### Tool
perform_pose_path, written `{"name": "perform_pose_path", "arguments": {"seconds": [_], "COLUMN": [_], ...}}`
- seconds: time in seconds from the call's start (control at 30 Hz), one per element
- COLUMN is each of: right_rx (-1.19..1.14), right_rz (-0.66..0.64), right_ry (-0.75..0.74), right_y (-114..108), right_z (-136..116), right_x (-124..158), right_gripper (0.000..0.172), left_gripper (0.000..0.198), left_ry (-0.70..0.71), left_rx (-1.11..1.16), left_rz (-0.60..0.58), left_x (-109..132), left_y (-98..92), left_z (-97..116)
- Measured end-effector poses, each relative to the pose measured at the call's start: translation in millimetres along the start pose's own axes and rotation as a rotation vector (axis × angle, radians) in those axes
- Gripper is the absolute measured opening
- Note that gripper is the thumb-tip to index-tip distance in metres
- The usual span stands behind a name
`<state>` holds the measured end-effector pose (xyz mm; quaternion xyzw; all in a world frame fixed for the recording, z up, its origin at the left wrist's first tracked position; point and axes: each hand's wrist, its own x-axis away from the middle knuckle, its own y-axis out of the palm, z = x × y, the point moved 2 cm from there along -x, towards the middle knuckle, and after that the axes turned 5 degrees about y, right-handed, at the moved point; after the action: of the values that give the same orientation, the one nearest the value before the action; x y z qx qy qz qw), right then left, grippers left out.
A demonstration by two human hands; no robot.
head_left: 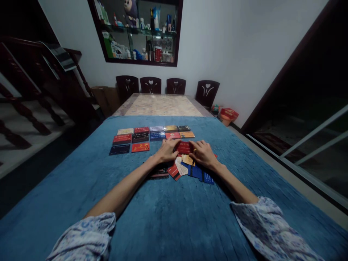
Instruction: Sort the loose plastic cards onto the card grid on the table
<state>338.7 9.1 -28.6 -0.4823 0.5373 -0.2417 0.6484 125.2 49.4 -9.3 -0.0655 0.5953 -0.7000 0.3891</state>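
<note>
Left hand [167, 150] – forearm stretched forward over the blue cloth [168, 217], palm down, fingers curled at the left edge of a red card [185, 147]. Right hand [203, 154] – mirrored pose, palm down, fingers bent at the card's right edge. Grip: both hands partly closed, fingertips pinching the one red card between them, held just above the loose pile.

Loose pile of cards [187, 168] – directly under the hands, toward 6 o'clock of the red card; overlapping, red, white, tan, blue and dark pieces; exact count cannot be told.

Laid-out cards [150, 137] – at 10 to 11 o'clock of the hands, three rows: five at the back, five in the middle, two at the front – twelve in all, edges nearly touching.

Chairs [176, 86] – four, at 12 o'clock beyond the table
</note>
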Motion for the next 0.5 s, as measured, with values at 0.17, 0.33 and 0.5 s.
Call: {"name": "perform_pose_path", "arguments": {"seconds": [0.17, 0.33, 0.5], "right_rx": [-0.011, -0.024, -0.02], "right_rz": [-0.038, -0.067, -0.071], "right_ry": [-0.017, -0.035, -0.063], "right_y": [-3.1, -7.4, -10.5], "right_z": [-1.3, -3.9, -8.5], "right_x": [-3.9, -8.0, -12.2], "right_gripper": [0.059, 0.056, 0.053], "left_gripper": [0.062, 0.059, 0.054], "left_ry": [0.009, -0.004, 0.013], "left_rx": [-0.012, -0.024, -0.062], "left_rz": [-0.035, -0.083, -0.086], "left_x": [0.5, 2.4, 10.2], "left_y": [-6.1, -11.7, -18.5], "left_z": [-2.0, -3.3, -6.0]}}
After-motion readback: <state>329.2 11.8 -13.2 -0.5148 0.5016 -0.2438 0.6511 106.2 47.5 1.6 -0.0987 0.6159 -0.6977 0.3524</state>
